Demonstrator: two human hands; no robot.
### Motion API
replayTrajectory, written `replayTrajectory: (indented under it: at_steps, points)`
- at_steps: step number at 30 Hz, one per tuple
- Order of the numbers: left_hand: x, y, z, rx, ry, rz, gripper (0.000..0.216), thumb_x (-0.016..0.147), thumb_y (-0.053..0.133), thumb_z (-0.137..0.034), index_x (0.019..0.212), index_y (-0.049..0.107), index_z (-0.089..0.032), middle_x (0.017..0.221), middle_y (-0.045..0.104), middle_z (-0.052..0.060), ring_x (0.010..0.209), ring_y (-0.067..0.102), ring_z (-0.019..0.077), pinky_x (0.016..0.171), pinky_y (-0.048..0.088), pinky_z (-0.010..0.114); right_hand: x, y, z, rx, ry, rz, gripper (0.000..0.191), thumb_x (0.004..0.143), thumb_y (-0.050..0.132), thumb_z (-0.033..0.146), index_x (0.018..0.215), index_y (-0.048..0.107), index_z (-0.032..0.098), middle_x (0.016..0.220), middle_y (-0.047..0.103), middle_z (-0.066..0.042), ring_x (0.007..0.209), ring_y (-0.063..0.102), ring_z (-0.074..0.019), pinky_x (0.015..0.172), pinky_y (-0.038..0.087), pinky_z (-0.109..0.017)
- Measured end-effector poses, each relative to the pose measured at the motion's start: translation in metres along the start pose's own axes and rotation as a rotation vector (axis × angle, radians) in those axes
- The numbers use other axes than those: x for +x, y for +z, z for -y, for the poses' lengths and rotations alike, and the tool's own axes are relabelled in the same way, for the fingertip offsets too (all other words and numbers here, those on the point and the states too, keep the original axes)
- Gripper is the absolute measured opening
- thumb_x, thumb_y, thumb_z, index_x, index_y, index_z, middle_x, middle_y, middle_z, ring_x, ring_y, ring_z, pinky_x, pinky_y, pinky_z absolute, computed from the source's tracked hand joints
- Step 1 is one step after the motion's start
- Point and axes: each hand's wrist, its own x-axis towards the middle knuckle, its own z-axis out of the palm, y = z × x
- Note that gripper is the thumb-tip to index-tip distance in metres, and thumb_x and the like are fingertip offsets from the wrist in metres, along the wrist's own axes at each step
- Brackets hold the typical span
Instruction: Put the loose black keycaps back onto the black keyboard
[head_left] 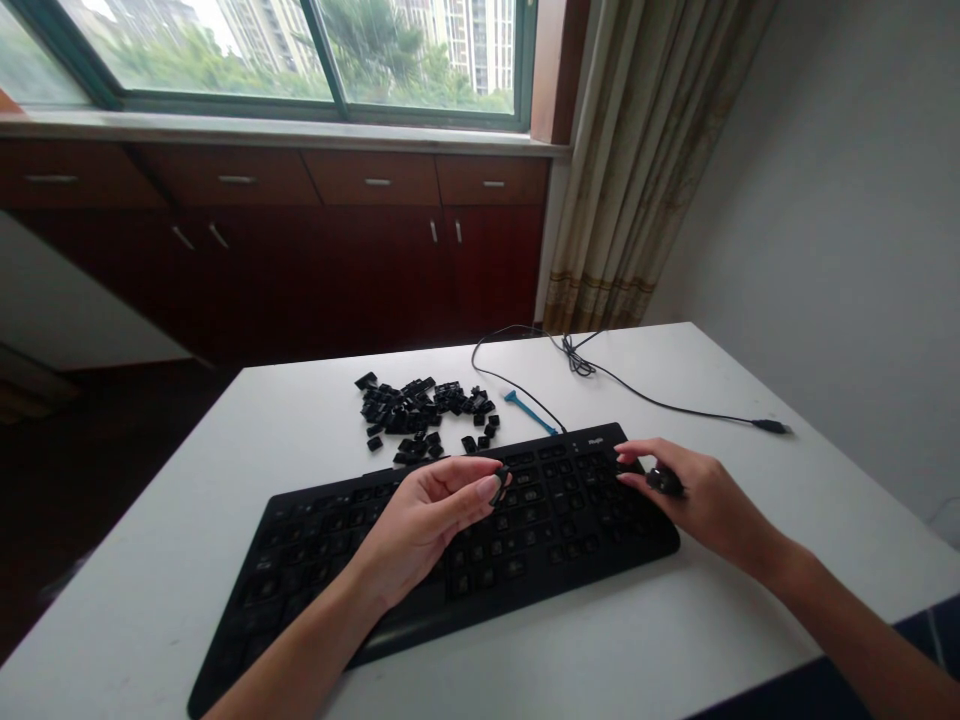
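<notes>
A black keyboard (405, 630) lies at a slant on the white table, many of its key positions showing bare of caps. Over its middle, my left hand (427, 520) pinches a small black keycap (501, 482) between thumb and fingers. My right hand (694, 495) is at the keyboard's upper right corner, thumb and forefinger reaching over the number pad. Tucked in that hand is a dark, shiny, rounded object (664, 481), whose kind I cannot make out. Behind the keyboard, loose black keycaps (409, 408) are heaped.
A blue plastic tool (529, 410) lies between the keycaps and the keyboard cable (517, 385). The cable is bundled farther back and ends in a USB plug (771, 427) on the right. The white table's (750, 620) far edge faces red-brown cabinets (360, 270).
</notes>
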Motion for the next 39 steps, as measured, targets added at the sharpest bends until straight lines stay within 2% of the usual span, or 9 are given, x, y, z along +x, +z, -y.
replayTrajectory:
  at_steps: [7,18,24,29,34,39]
  points:
    - [-0.0009,-0.0009,0.0003,-0.005,-0.006,0.003,0.024,0.073,0.085,-0.024,0.096,0.078,-0.019,0.09,0.075,0.002,0.077,0.067,0.0085,0.076,0.057,0.017,0.0018,-0.0037,-0.0017,-0.014,-0.127,0.02,0.016,0.095,0.06,0.025,0.109,0.067,0.025,0.11,0.072,-0.005,0.098,0.07,-0.0207,0.09,0.058,-0.036]
    - [0.0011,-0.0022,0.0018,0.0,-0.007,0.023,0.022,0.076,0.083,-0.024,0.097,0.077,-0.019,0.092,0.075,0.003,0.079,0.068,0.0085,0.076,0.056,0.016,-0.0054,-0.0032,-0.0038,0.021,-0.211,0.02,0.024,0.095,0.058,0.019,0.116,0.066,0.025,0.113,0.071,-0.006,0.102,0.069,-0.0199,0.091,0.058,-0.035]
    - [0.002,-0.0022,0.0018,0.016,0.0,0.023,0.022,0.076,0.082,-0.024,0.098,0.077,-0.02,0.091,0.075,0.002,0.079,0.068,0.0087,0.077,0.056,0.017,-0.0042,-0.0016,-0.0023,-0.037,-0.191,0.017,0.022,0.093,0.062,0.025,0.115,0.067,0.025,0.112,0.071,-0.006,0.098,0.07,-0.0203,0.09,0.059,-0.035]
    - [0.001,-0.0026,0.0017,0.026,-0.001,0.017,0.024,0.075,0.083,-0.025,0.098,0.078,-0.02,0.093,0.075,0.003,0.079,0.068,0.0101,0.077,0.056,0.018,-0.0035,0.0014,-0.0023,-0.012,-0.151,-0.014,0.027,0.094,0.061,0.024,0.121,0.063,0.025,0.113,0.07,-0.006,0.099,0.07,-0.0199,0.089,0.058,-0.034]
    - [0.0013,-0.0033,0.0022,0.033,0.004,0.028,0.025,0.075,0.083,-0.025,0.099,0.077,-0.019,0.093,0.075,0.003,0.08,0.068,0.0103,0.078,0.056,0.019,-0.0054,-0.0008,-0.0021,-0.051,-0.158,0.032,0.028,0.095,0.059,0.027,0.122,0.066,0.026,0.109,0.07,-0.007,0.089,0.072,-0.0189,0.079,0.061,-0.031]
    - [0.0012,-0.0036,0.0027,0.024,0.003,0.025,0.026,0.075,0.083,-0.026,0.099,0.077,-0.019,0.094,0.075,0.004,0.08,0.068,0.0108,0.077,0.056,0.019,-0.0062,-0.0052,-0.0025,-0.065,-0.165,0.064,0.027,0.095,0.059,0.027,0.12,0.066,0.025,0.108,0.069,-0.007,0.089,0.071,-0.0193,0.08,0.06,-0.031]
